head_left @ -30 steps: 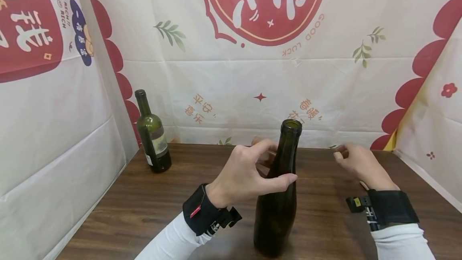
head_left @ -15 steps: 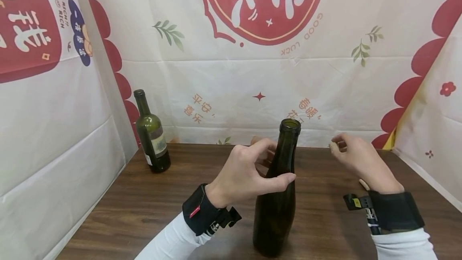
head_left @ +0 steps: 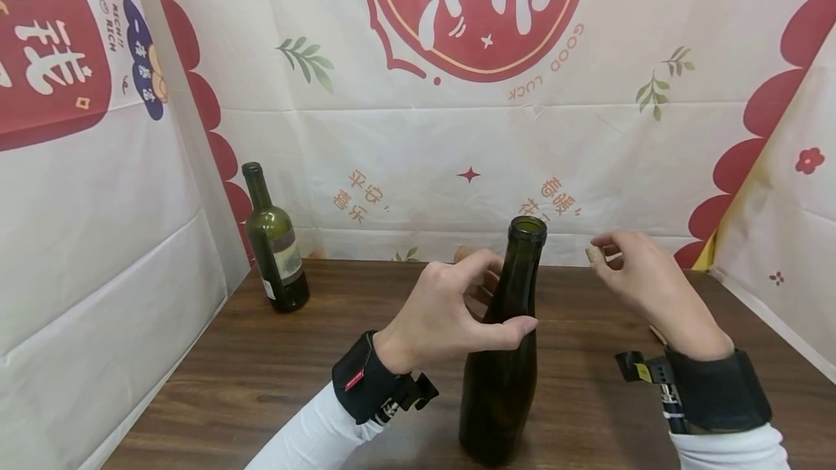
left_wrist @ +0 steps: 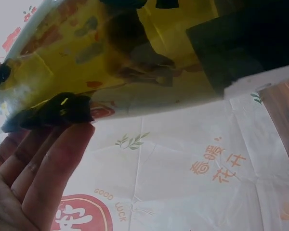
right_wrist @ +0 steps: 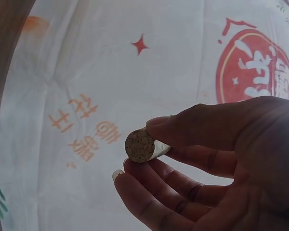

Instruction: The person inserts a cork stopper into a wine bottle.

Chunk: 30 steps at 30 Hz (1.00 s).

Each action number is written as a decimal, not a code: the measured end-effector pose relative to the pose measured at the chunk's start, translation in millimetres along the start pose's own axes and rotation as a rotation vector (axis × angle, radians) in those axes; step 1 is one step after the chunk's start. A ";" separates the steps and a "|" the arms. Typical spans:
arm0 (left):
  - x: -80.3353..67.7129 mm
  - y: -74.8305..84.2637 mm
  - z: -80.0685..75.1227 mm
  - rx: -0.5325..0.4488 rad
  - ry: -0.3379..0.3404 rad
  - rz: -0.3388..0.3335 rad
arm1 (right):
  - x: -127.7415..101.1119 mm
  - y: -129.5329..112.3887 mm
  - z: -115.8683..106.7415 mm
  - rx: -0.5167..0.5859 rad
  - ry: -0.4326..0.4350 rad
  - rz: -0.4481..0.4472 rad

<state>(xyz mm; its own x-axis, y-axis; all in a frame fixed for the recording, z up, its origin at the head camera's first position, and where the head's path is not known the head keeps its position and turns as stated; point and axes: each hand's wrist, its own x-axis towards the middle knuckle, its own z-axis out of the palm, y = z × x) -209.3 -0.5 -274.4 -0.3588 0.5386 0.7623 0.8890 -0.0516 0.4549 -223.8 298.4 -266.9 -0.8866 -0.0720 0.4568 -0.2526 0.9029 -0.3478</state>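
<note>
A dark green wine bottle [head_left: 499,383], uncapped at the mouth, stands upright near the front of the table. My left hand [head_left: 444,310] grips it around the shoulder, thumb across the near side and fingers behind. In the left wrist view, the bottle's glass [left_wrist: 149,62] fills the upper part, with the fingertips of my left hand [left_wrist: 43,173] against it. To the right of the bottle, my right hand [head_left: 643,281] is raised above the table. It pinches a cork [right_wrist: 140,145] between thumb and fingers, with the cork's round end showing.
A second green wine bottle [head_left: 277,256] with a label stands at the back left corner. Beside my right wrist, a small tan piece [head_left: 658,335] shows, partly hidden. Printed cloth [head_left: 418,143] walls in the brown wooden table [head_left: 248,383] at back and sides.
My right hand has risen and shifted slightly left, bringing the cork into sight at its fingertips. The left hand and its bottle have stayed in place.
</note>
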 end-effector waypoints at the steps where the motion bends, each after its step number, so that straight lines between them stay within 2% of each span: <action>1: 0.0 -0.4 -0.1 0.002 -0.001 0.001 | -0.4 -2.1 -1.0 0.001 0.005 -0.004; 10: 2.1 -2.2 -0.4 0.018 -0.006 0.023 | -3.6 -21.5 -7.5 0.032 0.109 -0.079; 20: 0.8 -4.8 -2.0 0.014 -0.027 0.023 | -13.2 -45.5 -8.5 0.155 0.420 -0.239; 30: 1.5 -5.4 -1.8 0.023 -0.031 0.034 | -16.8 -59.4 -11.1 0.221 0.560 -0.306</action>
<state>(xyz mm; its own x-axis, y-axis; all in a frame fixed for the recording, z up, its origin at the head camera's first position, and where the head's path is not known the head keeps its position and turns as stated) -215.1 -0.9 -274.9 -0.3198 0.5627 0.7623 0.9069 -0.0513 0.4183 -189.6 250.7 -244.8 -0.4434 -0.0265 0.8959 -0.5864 0.7645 -0.2676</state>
